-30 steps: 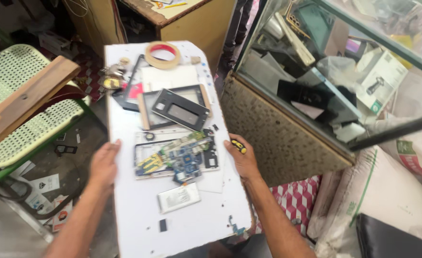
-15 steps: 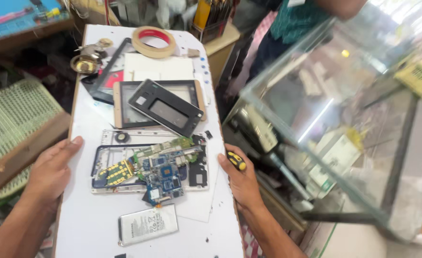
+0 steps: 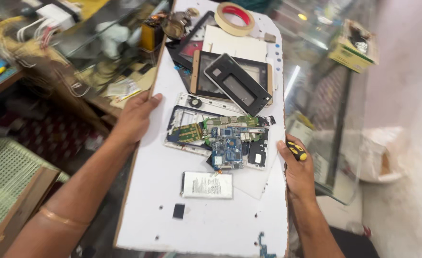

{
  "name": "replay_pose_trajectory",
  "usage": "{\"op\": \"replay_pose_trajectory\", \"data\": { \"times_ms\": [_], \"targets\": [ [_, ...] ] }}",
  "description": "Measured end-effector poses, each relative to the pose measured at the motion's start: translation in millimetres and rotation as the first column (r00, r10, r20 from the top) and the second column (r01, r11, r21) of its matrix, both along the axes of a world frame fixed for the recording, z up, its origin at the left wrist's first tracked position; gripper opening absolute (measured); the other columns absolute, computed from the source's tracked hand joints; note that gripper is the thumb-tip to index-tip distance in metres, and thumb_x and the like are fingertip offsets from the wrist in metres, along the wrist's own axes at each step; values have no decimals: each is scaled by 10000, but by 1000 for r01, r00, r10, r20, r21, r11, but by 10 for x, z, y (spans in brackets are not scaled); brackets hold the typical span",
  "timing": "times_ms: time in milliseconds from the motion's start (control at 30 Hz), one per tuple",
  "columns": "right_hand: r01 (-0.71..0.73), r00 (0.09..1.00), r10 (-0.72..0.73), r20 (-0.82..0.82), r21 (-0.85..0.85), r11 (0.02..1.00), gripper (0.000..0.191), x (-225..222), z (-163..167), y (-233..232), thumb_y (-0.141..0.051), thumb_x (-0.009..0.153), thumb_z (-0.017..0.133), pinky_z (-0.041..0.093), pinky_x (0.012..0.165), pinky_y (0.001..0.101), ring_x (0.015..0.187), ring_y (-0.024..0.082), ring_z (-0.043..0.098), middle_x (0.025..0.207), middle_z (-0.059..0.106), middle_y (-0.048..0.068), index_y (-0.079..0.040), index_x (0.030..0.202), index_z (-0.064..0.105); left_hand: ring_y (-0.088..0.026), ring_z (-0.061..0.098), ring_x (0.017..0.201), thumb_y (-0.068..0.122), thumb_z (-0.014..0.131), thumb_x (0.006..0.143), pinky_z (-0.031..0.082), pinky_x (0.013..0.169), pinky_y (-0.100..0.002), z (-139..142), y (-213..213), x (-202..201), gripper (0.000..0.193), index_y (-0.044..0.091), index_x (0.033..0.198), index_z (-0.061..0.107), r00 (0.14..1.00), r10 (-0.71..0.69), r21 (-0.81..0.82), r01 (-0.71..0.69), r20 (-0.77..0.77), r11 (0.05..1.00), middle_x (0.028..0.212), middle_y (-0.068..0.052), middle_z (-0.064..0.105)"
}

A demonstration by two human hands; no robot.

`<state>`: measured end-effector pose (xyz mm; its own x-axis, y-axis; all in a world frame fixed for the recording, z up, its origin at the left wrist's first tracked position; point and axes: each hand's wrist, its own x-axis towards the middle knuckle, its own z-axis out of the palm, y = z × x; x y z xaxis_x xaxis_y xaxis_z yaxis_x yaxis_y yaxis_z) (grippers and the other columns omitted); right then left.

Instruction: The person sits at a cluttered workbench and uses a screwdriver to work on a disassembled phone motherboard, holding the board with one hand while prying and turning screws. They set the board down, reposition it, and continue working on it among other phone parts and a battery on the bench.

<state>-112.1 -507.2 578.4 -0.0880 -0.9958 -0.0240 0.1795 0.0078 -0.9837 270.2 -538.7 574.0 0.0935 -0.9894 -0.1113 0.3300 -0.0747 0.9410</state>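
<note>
My left hand [image 3: 134, 117] grips the left edge of a white board [image 3: 158, 186]. My right hand [image 3: 294, 169] holds the board's right edge and also clasps a small yellow and black screwdriver [image 3: 297, 151]. On the board lies an opened tablet frame [image 3: 182, 126] with green and blue circuit boards [image 3: 227, 143] on it. A silvery flat battery [image 3: 207, 185] lies just below. Black screen bezels [image 3: 237, 83] and a gold-rimmed frame are stacked higher up. A roll of tape [image 3: 238, 18] with a red core sits at the far end.
A glass display counter [image 3: 325, 91] stands to the right with a yellow-green box [image 3: 354, 45] on it. At left are a cluttered bench with cables [image 3: 53, 28], a green mesh chair [image 3: 10, 177] and a wooden plank [image 3: 20, 205]. A white sack [image 3: 383, 153] lies at right.
The board with all its parts has swung round between my hands, and the view has turned with it. The glass counter now lies further right. My hands keep their hold on both edges.
</note>
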Motion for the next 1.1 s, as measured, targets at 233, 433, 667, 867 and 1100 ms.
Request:
{"op": "replay_pose_trajectory", "data": {
  "times_ms": [233,433,667,867,1100],
  "targets": [
    [191,974,-189,-126,-1,982,277,-1105,-303,-337,-111,954,723,536,771,219,851,80,657,1004,722,42,38,1184,681,-105,645,639,283,581,1037,529,571,-261,29,-909,-1387,332,-23,1108,690,976,-189,121,176,104,977,859,-78,733],
    [246,951,-237,-198,21,969,271,-1817,-556,-460,-118,944,728,532,733,209,824,68,646,979,719,23,23,1172,684,-127,651,625,286,586,1038,530,543,-290,-36,-1196,-2156,357,-50,1113,681,958,-251,147,231,137,962,851,-97,739],
    [174,749,-301,-590,-263,949,410,-2067,-643,-630,-136,965,738,529,843,271,941,127,649,1079,713,66,32,1323,629,-146,642,663,313,580,1026,516,619,-329,-130,-1585,-2547,364,-19,1056,727,855,-202,119,164,479,979,803,-81,729],
    [250,610,-219,-761,-77,965,471,-1696,-522,-691,-255,930,722,544,711,342,747,201,684,837,723,142,-46,1343,632,-319,677,723,343,574,1015,509,697,-450,-243,-1768,-2270,388,-13,1065,720,615,-88,-13,158,784,987,790,-190,697],
    [151,485,-224,-845,-172,973,492,-1431,-541,-1007,-318,975,696,550,710,429,803,358,727,865,703,212,-32,1359,582,-459,663,873,299,574,1033,519,774,-546,-458,-2218,-1924,349,5,1135,733,367,81,-194,282,927,940,971,-244,702]
  ]
}}
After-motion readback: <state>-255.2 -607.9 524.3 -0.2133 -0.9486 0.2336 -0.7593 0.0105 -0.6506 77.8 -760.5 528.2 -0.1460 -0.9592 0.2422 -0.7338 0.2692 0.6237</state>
